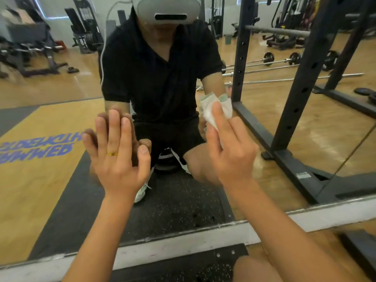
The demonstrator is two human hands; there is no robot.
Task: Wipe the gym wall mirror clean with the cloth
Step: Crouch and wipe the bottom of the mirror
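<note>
The wall mirror (61, 82) fills most of the view and reflects me kneeling in front of it. My left hand (118, 157) is flat against the glass with fingers spread and a gold ring on one finger; it holds nothing. My right hand (230, 147) presses a crumpled white cloth (215, 107) against the mirror, fingers extended over it. The cloth sticks out above my fingertips, low on the glass near the mirror's middle.
A white ledge (203, 239) runs along the mirror's bottom edge. A black power rack upright (305, 82) and its base stand close at the right. My bare knee (262, 269) is at the bottom right on a black rubber mat (183, 267). Reflected barbells and gym machines lie behind.
</note>
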